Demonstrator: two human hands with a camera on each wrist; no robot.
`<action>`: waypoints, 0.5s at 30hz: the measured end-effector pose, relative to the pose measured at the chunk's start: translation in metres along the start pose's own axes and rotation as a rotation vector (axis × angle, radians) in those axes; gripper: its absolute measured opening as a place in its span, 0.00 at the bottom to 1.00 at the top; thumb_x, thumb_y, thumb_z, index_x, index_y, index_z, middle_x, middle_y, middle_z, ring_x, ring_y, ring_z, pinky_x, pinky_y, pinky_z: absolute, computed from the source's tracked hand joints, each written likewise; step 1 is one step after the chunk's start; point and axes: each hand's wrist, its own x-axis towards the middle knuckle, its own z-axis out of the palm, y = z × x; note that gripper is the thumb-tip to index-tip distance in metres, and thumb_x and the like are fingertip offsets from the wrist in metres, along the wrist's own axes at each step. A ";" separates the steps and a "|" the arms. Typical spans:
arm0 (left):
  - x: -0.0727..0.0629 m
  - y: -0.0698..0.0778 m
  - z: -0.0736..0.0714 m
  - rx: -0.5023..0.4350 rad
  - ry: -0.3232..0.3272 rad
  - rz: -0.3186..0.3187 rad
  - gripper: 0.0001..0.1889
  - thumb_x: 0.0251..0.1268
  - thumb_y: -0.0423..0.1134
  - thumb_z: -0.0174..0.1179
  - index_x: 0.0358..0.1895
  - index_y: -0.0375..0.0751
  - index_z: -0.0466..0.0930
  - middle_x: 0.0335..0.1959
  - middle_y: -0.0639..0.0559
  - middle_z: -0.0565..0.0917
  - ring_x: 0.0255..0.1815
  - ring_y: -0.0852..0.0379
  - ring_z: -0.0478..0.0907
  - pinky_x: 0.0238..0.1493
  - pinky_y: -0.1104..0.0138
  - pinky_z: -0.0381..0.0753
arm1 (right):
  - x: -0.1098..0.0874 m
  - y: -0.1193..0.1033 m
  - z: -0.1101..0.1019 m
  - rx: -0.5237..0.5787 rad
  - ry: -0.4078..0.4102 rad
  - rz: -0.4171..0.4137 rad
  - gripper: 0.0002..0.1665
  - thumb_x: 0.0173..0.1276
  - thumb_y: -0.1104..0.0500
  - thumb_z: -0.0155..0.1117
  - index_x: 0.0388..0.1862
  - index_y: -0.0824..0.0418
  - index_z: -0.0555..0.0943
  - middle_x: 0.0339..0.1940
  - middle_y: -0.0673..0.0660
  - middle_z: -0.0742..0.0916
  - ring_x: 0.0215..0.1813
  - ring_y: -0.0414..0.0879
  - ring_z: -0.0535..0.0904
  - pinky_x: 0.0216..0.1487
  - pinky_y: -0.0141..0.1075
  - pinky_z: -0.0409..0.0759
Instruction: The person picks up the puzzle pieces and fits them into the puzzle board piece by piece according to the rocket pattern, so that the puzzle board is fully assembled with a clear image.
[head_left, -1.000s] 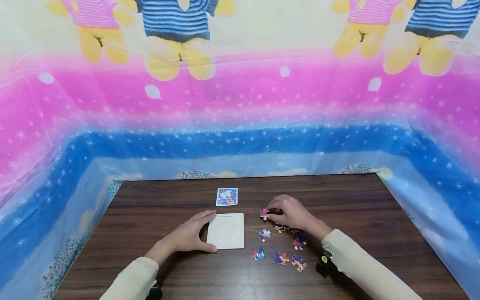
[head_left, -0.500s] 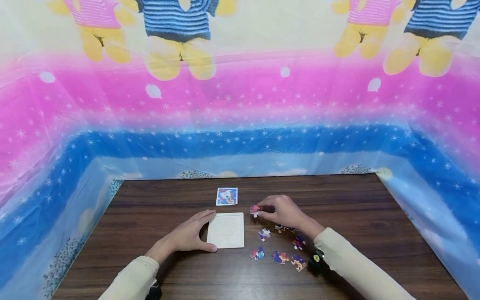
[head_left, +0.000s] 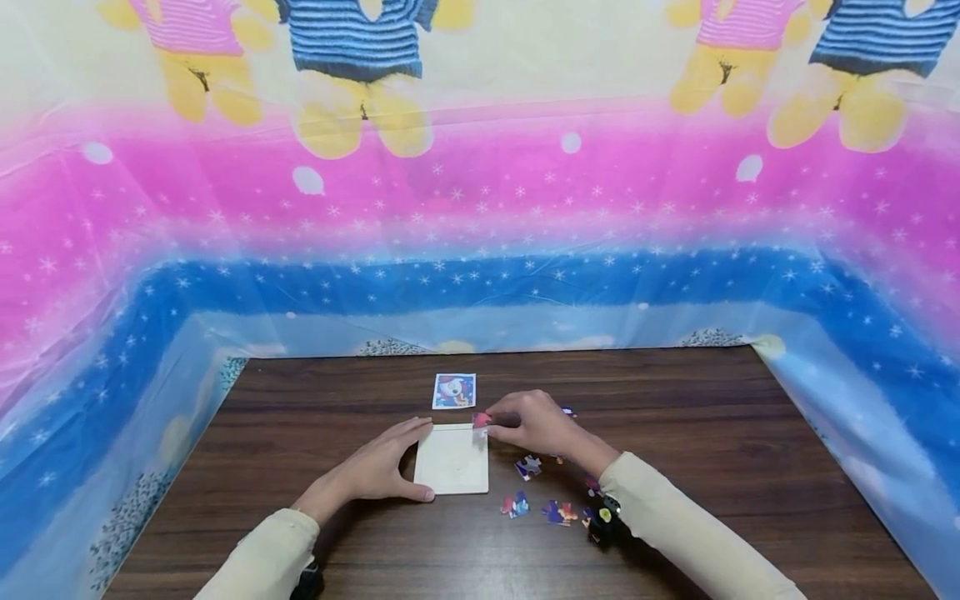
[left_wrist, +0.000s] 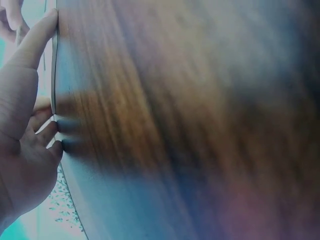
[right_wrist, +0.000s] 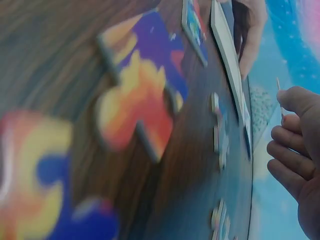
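- Tray [head_left: 452, 467]: it lies flat on the table [head_left: 420, 554] in front of you, between your hands. It is close to square, so no long axis stands out; one pair of its sides runs away from you, the other across.
- Left hand [head_left: 375, 468]: your thumb and fingers are spread wide apart along the tray's left side. The thumb touches the near left corner, the fingertips the far left corner.
- Right hand [head_left: 536, 423]: your thumb and forefinger are pinched together on the held piece; your other fingers are clear of it in the right wrist view.
- Card [head_left: 454, 392]: this printed picture lies just beyond the tray, nearly square to it.
- Loose pieces [head_left: 516, 505]: they are scattered on the table right of the tray, turned at various angles, some partly hidden by your right arm.
- Held piece [head_left: 480, 421]: you have it over the tray's far right corner, apparently raised above it. The right wrist view shows it edge-on as a thin line; you cannot tell its long axis.
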 end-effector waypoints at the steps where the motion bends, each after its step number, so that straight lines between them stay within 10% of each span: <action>1: 0.000 0.000 0.000 -0.001 -0.001 -0.001 0.58 0.52 0.67 0.73 0.81 0.40 0.58 0.82 0.45 0.59 0.83 0.42 0.52 0.75 0.42 0.62 | 0.002 -0.002 0.001 0.004 -0.001 -0.009 0.17 0.73 0.49 0.68 0.54 0.55 0.89 0.49 0.51 0.91 0.48 0.39 0.87 0.45 0.34 0.85; 15: 0.002 -0.002 0.001 -0.006 -0.003 -0.007 0.58 0.52 0.67 0.73 0.81 0.40 0.58 0.81 0.45 0.60 0.82 0.42 0.53 0.74 0.42 0.63 | 0.027 -0.026 0.025 -0.028 -0.058 0.007 0.16 0.73 0.49 0.68 0.53 0.54 0.90 0.49 0.50 0.91 0.39 0.35 0.85 0.42 0.31 0.82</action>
